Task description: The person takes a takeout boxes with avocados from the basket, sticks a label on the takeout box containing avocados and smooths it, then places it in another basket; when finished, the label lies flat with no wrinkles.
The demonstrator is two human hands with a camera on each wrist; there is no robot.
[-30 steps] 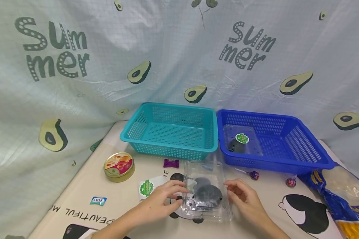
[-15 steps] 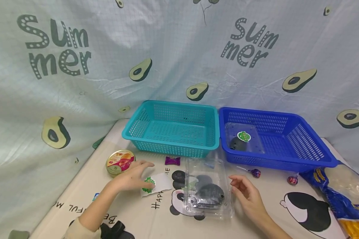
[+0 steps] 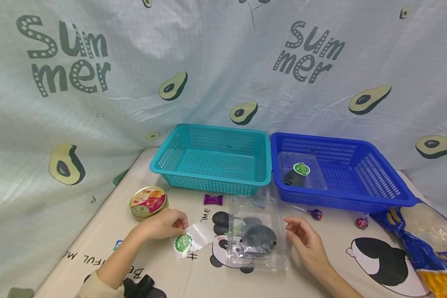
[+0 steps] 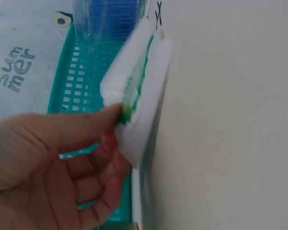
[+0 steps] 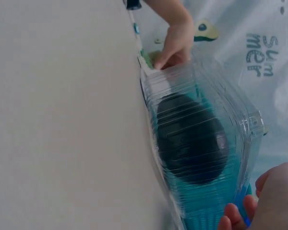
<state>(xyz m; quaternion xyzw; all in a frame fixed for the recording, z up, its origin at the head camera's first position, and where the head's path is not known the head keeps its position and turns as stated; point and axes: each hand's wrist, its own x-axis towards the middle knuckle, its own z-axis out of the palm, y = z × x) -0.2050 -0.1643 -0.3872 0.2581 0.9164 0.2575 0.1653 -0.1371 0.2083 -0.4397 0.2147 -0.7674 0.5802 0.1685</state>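
Observation:
My left hand (image 3: 165,224) pinches the edge of a white backing sheet (image 4: 156,86) between thumb and fingers. A round green sticker (image 3: 183,243) is on that sheet, which tilts up off the table. To its right lies a clear plastic clamshell box (image 3: 260,258). Inside the box is a dark oval item (image 5: 189,139), perhaps an avocado. My right hand (image 3: 308,244) stays beside the box's right side with loosely curved fingers, holding nothing. In the right wrist view a small gap shows between its fingers and the box.
A teal basket (image 3: 208,182) and a blue basket (image 3: 342,203) stand at the back. The blue one holds another stickered clear box (image 3: 314,174). Around them lie a round tin (image 3: 148,201), a purple candy (image 3: 213,199), two lollipops (image 3: 316,214) and a blue-yellow bag (image 3: 432,244).
My left hand has left the clear box, moved left to the white sheet and pinched it, lifting its edge. My right hand has drawn slightly away from the box.

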